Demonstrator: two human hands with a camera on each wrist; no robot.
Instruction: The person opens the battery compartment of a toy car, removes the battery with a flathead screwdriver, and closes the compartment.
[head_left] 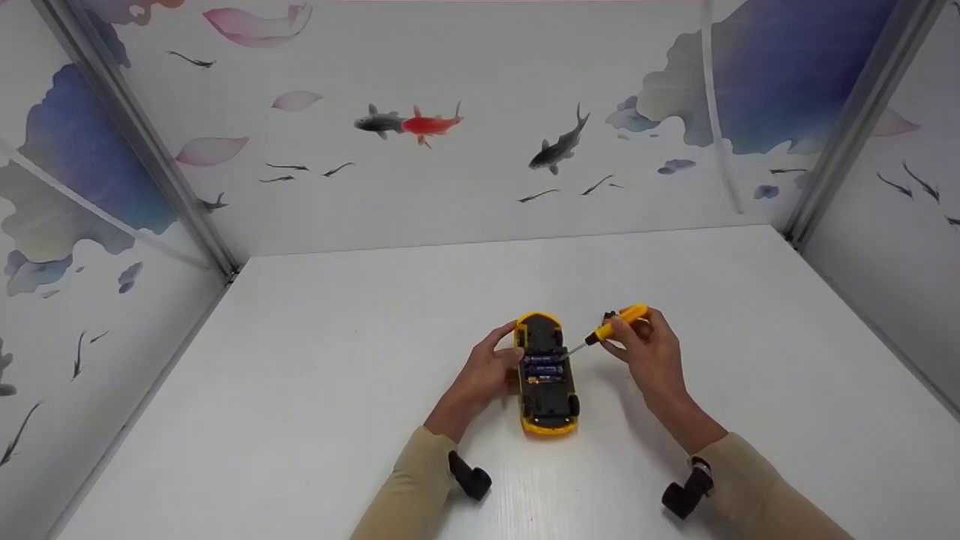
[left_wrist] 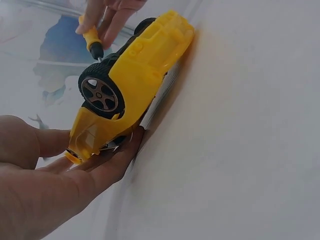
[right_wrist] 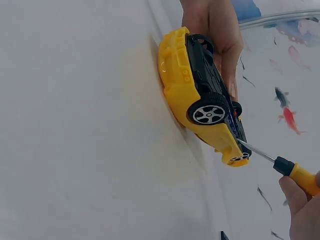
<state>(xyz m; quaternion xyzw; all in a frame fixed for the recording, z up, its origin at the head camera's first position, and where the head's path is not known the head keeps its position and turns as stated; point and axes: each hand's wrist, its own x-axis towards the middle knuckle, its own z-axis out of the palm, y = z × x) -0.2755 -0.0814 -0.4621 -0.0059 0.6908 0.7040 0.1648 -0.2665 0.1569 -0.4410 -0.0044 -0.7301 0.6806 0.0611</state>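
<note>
A yellow toy car (head_left: 550, 405) lies upside down, its black underside facing up. Several blue batteries (head_left: 545, 370) show in the open compartment across its middle. My left hand (head_left: 484, 375) grips the car's left side, thumb at the edge of the underside; in the left wrist view its fingers reach beneath the body. In my right hand (head_left: 651, 352) is a yellow screwdriver (head_left: 619, 324) with a black collar. The screwdriver's thin metal shaft (right_wrist: 257, 150) slants down, and its tip is at the compartment's right edge. A small black piece (head_left: 610, 315) shows by the right fingers.
Under the car is a white tabletop (head_left: 337, 390). White panels with painted fish (head_left: 433, 124) stand at the back and both sides, joined by metal posts (head_left: 862, 127). Black wrist cameras (head_left: 471, 480) are strapped over both sleeves.
</note>
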